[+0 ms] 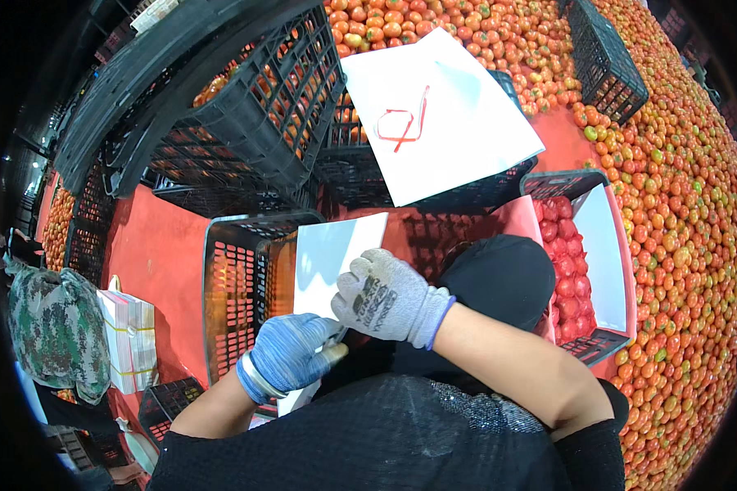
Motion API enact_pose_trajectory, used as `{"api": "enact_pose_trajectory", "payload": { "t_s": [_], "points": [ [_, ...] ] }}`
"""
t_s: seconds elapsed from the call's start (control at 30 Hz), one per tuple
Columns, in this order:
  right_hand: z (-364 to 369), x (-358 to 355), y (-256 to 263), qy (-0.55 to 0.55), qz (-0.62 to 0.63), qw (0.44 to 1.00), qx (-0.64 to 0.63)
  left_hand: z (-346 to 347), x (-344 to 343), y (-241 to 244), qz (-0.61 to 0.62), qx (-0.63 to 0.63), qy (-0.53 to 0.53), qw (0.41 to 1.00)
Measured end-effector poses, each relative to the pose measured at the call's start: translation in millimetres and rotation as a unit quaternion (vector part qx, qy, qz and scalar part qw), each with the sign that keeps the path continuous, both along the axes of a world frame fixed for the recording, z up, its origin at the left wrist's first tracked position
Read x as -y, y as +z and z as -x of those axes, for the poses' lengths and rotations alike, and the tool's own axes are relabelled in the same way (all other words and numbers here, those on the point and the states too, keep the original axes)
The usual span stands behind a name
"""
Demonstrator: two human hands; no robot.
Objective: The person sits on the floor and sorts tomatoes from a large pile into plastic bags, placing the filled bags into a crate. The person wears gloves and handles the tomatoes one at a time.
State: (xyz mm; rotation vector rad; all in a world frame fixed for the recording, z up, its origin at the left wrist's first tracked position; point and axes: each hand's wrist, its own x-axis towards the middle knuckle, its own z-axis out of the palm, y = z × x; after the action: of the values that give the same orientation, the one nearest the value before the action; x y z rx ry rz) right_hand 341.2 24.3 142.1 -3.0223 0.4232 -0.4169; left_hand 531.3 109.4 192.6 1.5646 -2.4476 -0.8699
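Note:
My left hand (298,353), in a blue knit glove, has its fingers curled at the near part of a white sheet (331,255); a small pale edge shows between thumb and fingers. My right hand (384,297), in a grey glove bearing print, lies curled over the same sheet, near my left fingertips. What its fingers hold is hidden. The sheet stands along the right side of a black plastic crate (207,294). On my right another crate (631,307), lined with white and pink sheets, holds tomatoes in red wrapping or netting (568,264).
A large white board (467,141) with a red mark lies on a black crate ahead. Stacked crates (252,116) of tomatoes stand ahead left. Loose tomatoes (688,258) spread far and right, with a crate (608,61) on them. Tied sheets (132,340) and camouflage cloth (58,331) are left.

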Motion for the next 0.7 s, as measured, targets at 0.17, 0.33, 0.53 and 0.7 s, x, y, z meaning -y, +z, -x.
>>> {"api": "enact_pose_trajectory", "payload": {
  "t_s": [0.17,0.33,0.53,0.7],
  "points": [
    [12.1,-2.2,0.8,0.029,-0.022,0.999,-0.018,-49.2,-4.4,-75.5,-0.165,-0.292,0.243,0.91],
    [6.7,-5.4,5.5,0.068,-0.05,0.995,0.051,-87.6,-7.2,-143.0,-0.26,-0.373,0.386,0.803],
    [-13.2,-5.2,7.5,0.112,-0.055,0.966,0.225,-72.8,-7.8,-115.0,-0.208,-0.422,0.296,0.831],
    [-3.0,-3.1,29.3,0.089,-0.024,0.961,0.26,-60.6,-9.6,-104.8,-0.094,-0.386,0.177,0.9]
  ]
}}
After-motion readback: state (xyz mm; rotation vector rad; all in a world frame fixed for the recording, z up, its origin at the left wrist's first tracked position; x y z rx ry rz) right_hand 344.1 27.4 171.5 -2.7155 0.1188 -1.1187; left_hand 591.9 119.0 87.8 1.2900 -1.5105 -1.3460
